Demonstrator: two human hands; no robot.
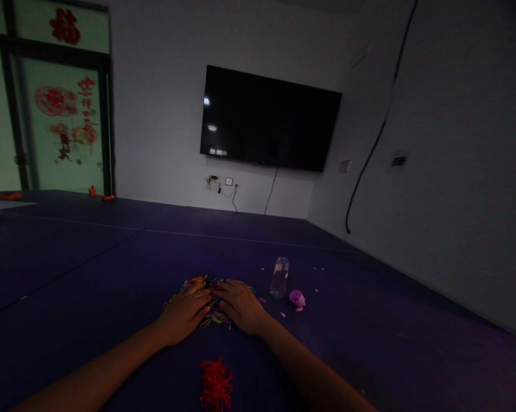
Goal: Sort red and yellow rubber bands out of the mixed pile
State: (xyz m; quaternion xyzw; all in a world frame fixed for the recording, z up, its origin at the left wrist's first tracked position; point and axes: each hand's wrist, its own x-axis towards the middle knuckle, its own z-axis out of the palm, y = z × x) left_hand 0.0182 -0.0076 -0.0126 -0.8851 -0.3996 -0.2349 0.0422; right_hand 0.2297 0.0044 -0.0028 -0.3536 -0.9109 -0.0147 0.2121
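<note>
A spread of multicoloured rubber bands [215, 316] lies on the dark blue table. My left hand [186, 312] rests flat on its left side, fingers stretched out. From the right, my right hand [241, 304] lies over the same bands, palm down, with its fingers extended. The fingertips of both hands nearly meet at the middle, and they hide much of the bands. Closer to me sits a separate heap of red bands [216, 384], which neither hand touches.
A clear bottle or jar [279, 278] stands right of my right hand. Beside it is a crumpled pink-purple piece [297, 298], with small white scraps around. Orange items [92, 191] sit at the table's far left. A television [269, 119] hangs on the wall.
</note>
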